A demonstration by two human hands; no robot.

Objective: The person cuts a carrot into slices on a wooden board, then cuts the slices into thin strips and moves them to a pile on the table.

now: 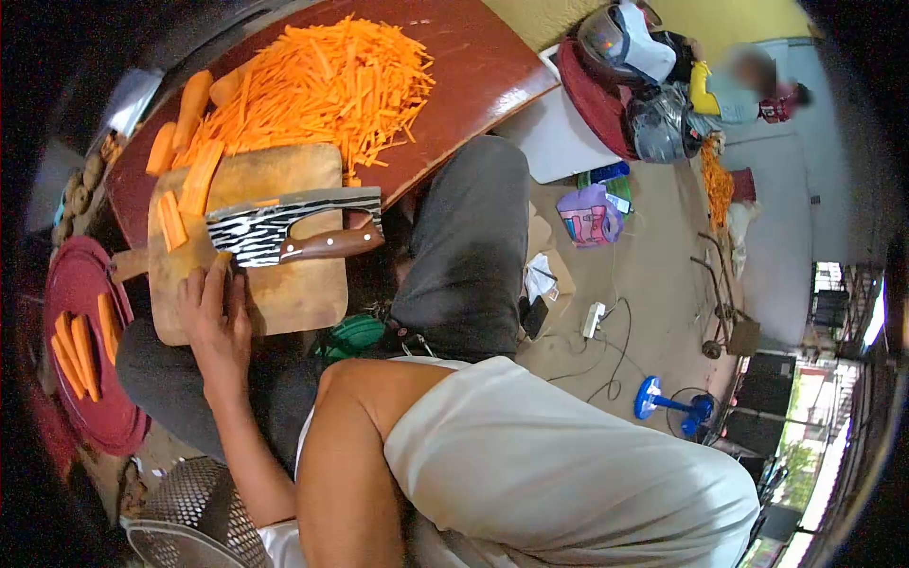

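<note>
My left hand (216, 308) rests on the near edge of a wooden cutting board (284, 308), fingers stretched out and slightly apart. Its fingertips lie just below the blade of a cleaver (248, 232) with a zebra-striped blade and a brown wooden handle. The cleaver lies across the board, its handle to the right. Left of the blade are carrot slabs (201, 178) and smaller carrot pieces (171, 221). Beyond the board, a big heap of carrot strips (331, 85) covers the table. My right arm (352, 445) bends at the elbow; its hand is out of view.
Whole peeled carrots (193, 106) lie on the red-brown table (473, 57). More carrot pieces (78, 355) sit on a red round surface (104, 417) at left. A perforated basket (194, 511) stands below. Rightward are helmets (658, 123), a blue fan (663, 402), cords and another person (743, 90).
</note>
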